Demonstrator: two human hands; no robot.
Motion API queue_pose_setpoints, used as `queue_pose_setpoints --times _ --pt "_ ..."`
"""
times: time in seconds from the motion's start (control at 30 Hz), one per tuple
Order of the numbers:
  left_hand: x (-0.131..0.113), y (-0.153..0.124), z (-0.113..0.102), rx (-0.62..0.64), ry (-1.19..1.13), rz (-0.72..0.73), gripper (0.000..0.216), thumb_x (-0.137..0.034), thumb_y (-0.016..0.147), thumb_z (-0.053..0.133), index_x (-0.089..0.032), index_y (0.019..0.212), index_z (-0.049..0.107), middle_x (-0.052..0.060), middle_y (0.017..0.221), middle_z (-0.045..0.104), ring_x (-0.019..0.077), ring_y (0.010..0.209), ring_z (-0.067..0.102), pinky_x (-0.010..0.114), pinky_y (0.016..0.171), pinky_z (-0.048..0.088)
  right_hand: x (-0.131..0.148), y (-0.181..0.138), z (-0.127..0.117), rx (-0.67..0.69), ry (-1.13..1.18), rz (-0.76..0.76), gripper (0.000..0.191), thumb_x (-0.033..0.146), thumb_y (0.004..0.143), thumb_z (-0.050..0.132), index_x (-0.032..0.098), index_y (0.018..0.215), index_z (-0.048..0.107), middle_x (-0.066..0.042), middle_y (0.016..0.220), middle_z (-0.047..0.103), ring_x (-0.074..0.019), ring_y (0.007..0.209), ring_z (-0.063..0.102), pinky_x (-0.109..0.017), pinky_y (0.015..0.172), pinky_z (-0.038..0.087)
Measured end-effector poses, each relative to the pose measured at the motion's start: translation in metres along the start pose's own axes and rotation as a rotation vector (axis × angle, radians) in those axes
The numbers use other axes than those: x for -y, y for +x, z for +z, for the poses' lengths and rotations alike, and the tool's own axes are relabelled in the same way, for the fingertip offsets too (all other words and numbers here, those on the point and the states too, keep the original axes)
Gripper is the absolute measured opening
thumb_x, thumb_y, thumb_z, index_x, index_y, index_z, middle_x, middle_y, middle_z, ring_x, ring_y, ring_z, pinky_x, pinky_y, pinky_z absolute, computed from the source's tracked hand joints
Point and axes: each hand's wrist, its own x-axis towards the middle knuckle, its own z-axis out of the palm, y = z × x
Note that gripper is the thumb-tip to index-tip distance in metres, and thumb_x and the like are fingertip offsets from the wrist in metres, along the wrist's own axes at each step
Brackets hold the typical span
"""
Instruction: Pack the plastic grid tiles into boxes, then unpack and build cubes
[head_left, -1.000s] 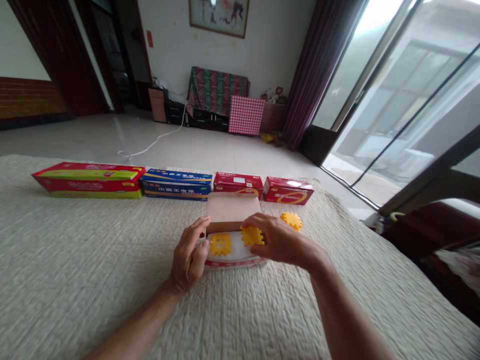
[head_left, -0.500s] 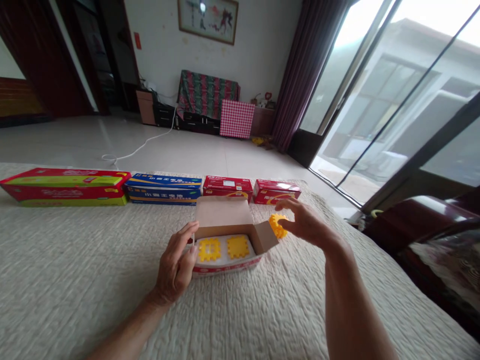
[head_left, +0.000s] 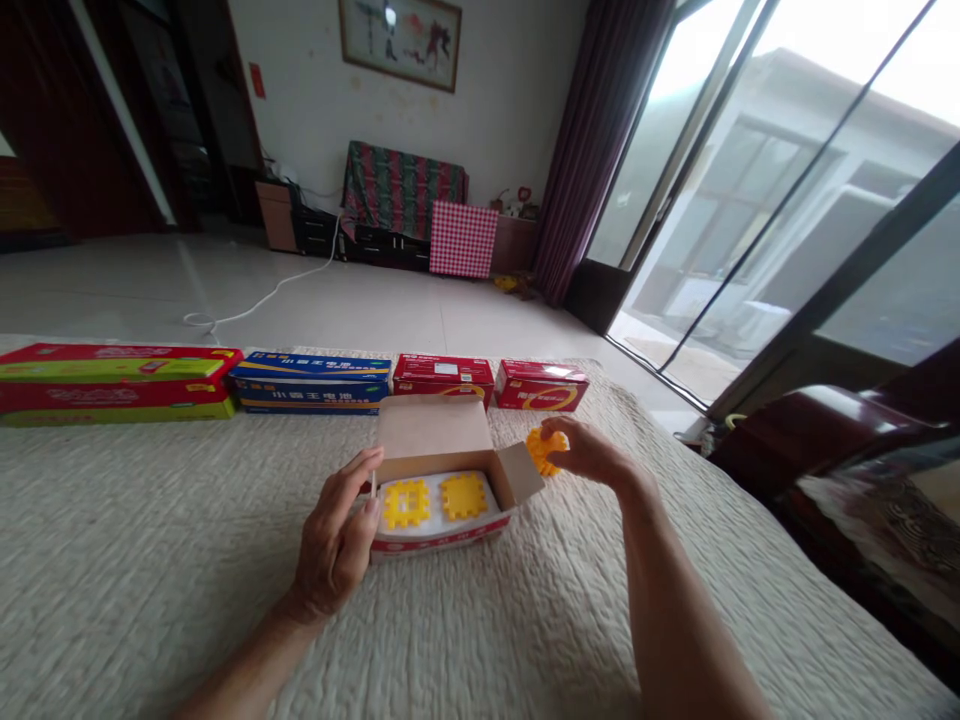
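An open cardboard box (head_left: 439, 545) sits on the quilted bedspread, its lid folded back and its right flap sticking out. Inside, on white padding, lie two yellow notched plastic building pieces: one with a window-like cutout (head_left: 406, 504) and one solid square (head_left: 463, 497). My left hand (head_left: 337, 535) grips the box at its left side flap, thumb toward me and fingers behind. To the right of the box is a small stack of yellow notched building pieces (head_left: 541, 452). My right hand (head_left: 589, 455) has its thumb and fingers closed around the right side of that stack.
Behind the open box stand a red-and-green box (head_left: 120, 385), a blue box (head_left: 311, 385) and two red boxes (head_left: 442, 375) (head_left: 541, 387) in a row. Dark wooden furniture (head_left: 795, 450) is at the right. Tiled floor (head_left: 375, 305) lies past the bed's far edge.
My right hand has lowered and closed its fingers onto the yellow stack. My left hand stays at the box's left side. The whole view has shifted slightly.
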Motion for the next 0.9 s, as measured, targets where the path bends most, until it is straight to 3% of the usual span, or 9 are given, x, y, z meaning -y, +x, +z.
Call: queue_pose_setpoints --times 0.13,0.23,0.37,0.57,0.7,0.9 --pt "0.000 0.001 0.000 -0.005 0.001 0.014 0.044 -0.026 0.093 0.040 -0.019 0.136 0.049 0.010 0.139 0.053 0.0241 0.129 0.048 0.041 0.108 0.041 0.005 -0.002 -0.010 -0.050 0.001 -0.001 0.031 0.011 0.069 0.062 0.020 0.098 0.064 -0.007 0.106 0.069 -0.0222 0.098 0.063 -0.039 0.088 0.049" --pt "-0.002 0.002 0.000 -0.012 -0.001 0.024 0.044 -0.025 0.093 0.040 -0.019 0.135 0.049 0.010 0.138 0.053 0.0236 0.130 0.048 0.040 0.109 0.041 0.024 -0.004 -0.020 -0.148 0.027 -0.086 0.028 0.018 0.073 0.062 0.020 0.101 0.063 -0.007 0.108 0.068 -0.0227 0.097 0.063 -0.040 0.087 0.049" --pt "-0.005 0.002 0.000 -0.012 0.003 0.016 0.043 -0.024 0.093 0.039 -0.018 0.135 0.049 0.011 0.138 0.054 0.0234 0.129 0.048 0.041 0.107 0.043 0.078 -0.012 -0.022 -0.149 0.131 -0.299 0.029 0.023 0.077 0.063 0.024 0.106 0.061 -0.003 0.113 0.066 -0.0198 0.099 0.062 -0.036 0.087 0.050" --pt "-0.008 0.003 0.000 -0.018 0.021 -0.009 0.042 -0.025 0.093 0.040 -0.018 0.133 0.050 0.012 0.136 0.055 0.0238 0.128 0.050 0.042 0.105 0.045 0.159 -0.024 0.014 -0.004 0.238 -0.535 0.032 0.021 0.076 0.066 0.021 0.107 0.060 -0.006 0.121 0.063 -0.0192 0.105 0.061 -0.033 0.092 0.049" --pt "-0.008 0.003 -0.001 -0.016 0.018 0.004 0.043 -0.024 0.093 0.038 -0.018 0.134 0.050 0.011 0.136 0.055 0.0237 0.129 0.049 0.042 0.107 0.043 0.171 -0.022 0.034 0.014 0.173 -0.562 0.032 0.018 0.076 0.067 0.020 0.107 0.061 -0.008 0.120 0.063 -0.0222 0.109 0.059 -0.039 0.095 0.047" --pt "-0.007 0.003 -0.001 -0.010 0.019 -0.006 0.044 -0.024 0.093 0.037 -0.018 0.135 0.049 0.012 0.137 0.055 0.0248 0.128 0.050 0.042 0.103 0.047 0.172 -0.019 0.042 0.022 0.173 -0.601 0.039 0.017 0.075 0.069 0.022 0.113 0.060 -0.008 0.124 0.061 -0.0232 0.115 0.056 -0.042 0.098 0.047"
